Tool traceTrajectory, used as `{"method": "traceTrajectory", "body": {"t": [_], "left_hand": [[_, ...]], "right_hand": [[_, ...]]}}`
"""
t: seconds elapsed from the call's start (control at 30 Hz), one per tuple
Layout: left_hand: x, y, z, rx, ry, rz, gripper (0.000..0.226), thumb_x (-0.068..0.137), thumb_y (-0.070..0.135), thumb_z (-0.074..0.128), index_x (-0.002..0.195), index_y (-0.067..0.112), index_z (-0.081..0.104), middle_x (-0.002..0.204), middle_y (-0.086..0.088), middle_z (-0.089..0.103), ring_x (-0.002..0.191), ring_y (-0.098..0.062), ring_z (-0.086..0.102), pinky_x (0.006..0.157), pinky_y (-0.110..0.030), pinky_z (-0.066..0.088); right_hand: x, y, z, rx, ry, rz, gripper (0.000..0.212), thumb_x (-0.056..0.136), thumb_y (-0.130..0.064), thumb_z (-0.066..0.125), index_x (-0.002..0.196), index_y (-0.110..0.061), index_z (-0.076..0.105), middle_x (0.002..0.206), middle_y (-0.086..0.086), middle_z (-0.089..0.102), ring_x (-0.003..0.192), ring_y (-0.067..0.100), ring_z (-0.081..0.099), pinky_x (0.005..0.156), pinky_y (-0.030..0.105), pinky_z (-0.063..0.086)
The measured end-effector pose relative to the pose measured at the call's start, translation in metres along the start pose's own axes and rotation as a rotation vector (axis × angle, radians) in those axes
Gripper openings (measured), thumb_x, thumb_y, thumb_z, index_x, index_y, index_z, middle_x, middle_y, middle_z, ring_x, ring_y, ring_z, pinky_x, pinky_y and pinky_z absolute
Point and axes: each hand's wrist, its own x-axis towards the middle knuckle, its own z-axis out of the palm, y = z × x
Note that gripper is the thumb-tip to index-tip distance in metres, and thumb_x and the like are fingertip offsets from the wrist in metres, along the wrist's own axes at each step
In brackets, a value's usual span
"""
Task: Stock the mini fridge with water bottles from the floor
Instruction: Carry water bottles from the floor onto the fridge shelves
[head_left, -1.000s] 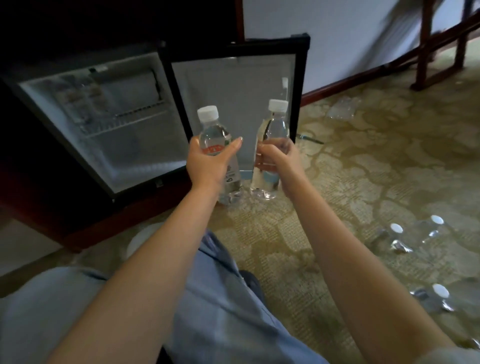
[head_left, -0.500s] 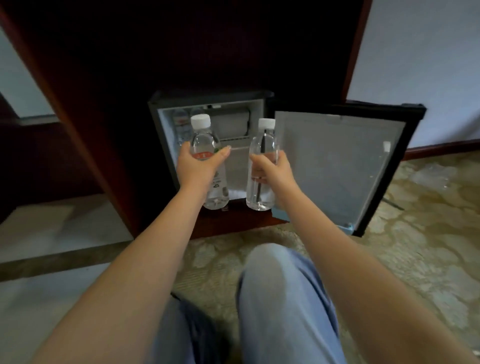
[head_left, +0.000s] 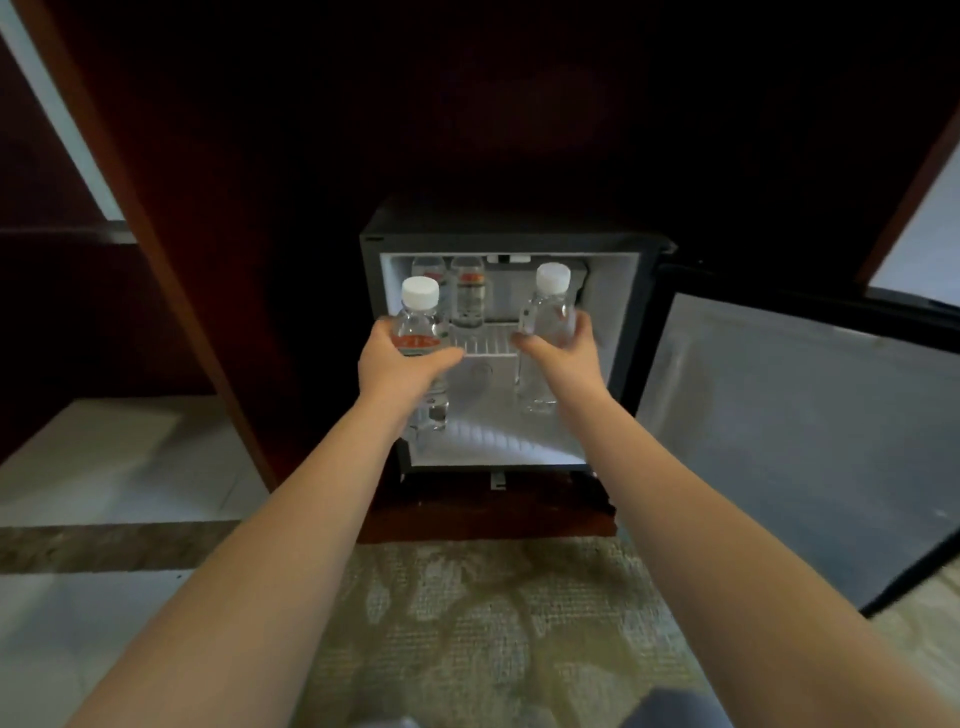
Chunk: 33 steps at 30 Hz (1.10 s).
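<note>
The mini fridge (head_left: 613, 312) stands open in a dark wooden cabinet, its door (head_left: 789, 441) swung out to the right. My left hand (head_left: 400, 366) grips a clear water bottle (head_left: 418, 322) with a white cap and red label, upright at the fridge's left front. My right hand (head_left: 563, 356) holds a second clear bottle (head_left: 550, 312) upright at the opening's right side. Two more bottles (head_left: 467, 291) stand at the back left on the wire shelf (head_left: 485, 344).
Dark wooden cabinet panels (head_left: 218, 260) surround the fridge. Patterned carpet (head_left: 493, 623) lies in front, with pale tile floor (head_left: 104, 467) to the left. My trouser knee shows at the bottom edge.
The view has closed in on the fridge. Both hands have carried their bottles forward, from in front of the fridge up to its opening.
</note>
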Motion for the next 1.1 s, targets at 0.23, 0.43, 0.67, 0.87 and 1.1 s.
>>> {"method": "traceTrajectory", "body": {"t": [0.23,0.43,0.67,0.87,1.1], "left_hand": [[0.073,-0.03,0.036,0.033,-0.01,-0.008,0.054,0.065,0.022,0.084,0.106,0.026,0.048,0.101,0.006,0.062,0.097,-0.014,0.06,0.084,-0.029,0.047],[0.109,-0.052,0.062,0.023,-0.053,0.077,0.053,0.066,0.018,0.083,0.108,0.023,0.051,0.099,0.008,0.063,0.098,-0.012,0.062,0.085,-0.029,0.048],[0.132,-0.065,0.082,-0.037,0.035,0.089,0.062,0.062,0.023,0.085,0.114,0.024,0.052,0.107,0.005,0.065,0.101,-0.012,0.062,0.089,-0.03,0.05],[0.139,-0.078,0.086,-0.032,0.015,0.063,0.064,0.063,0.024,0.084,0.118,0.022,0.052,0.111,0.004,0.064,0.104,-0.014,0.061,0.094,-0.039,0.05],[0.142,-0.089,0.083,-0.052,0.009,0.073,0.051,0.063,0.018,0.085,0.102,0.029,0.053,0.097,0.01,0.066,0.096,-0.011,0.064,0.092,-0.038,0.052]], "right_hand": [[0.091,0.042,0.006,-0.052,0.12,-0.061,0.068,0.079,-0.018,0.076,0.135,-0.022,0.037,0.131,0.001,0.051,0.122,0.021,0.05,0.1,0.04,0.045],[0.136,0.066,0.006,-0.078,0.237,-0.066,0.07,0.081,-0.018,0.073,0.139,-0.026,0.035,0.119,-0.006,0.048,0.109,0.012,0.047,0.082,0.025,0.038],[0.183,0.072,0.015,-0.159,0.219,-0.122,0.071,0.075,-0.023,0.079,0.135,-0.023,0.04,0.125,-0.001,0.056,0.111,0.016,0.057,0.089,0.033,0.05],[0.211,0.07,0.025,-0.344,0.22,-0.086,0.068,0.069,-0.035,0.081,0.125,-0.027,0.043,0.11,-0.002,0.061,0.096,0.02,0.066,0.081,0.041,0.058],[0.204,0.082,0.016,-0.409,0.324,-0.198,0.068,0.072,-0.038,0.079,0.129,-0.024,0.045,0.109,-0.007,0.058,0.095,0.012,0.055,0.078,0.03,0.048]]}}
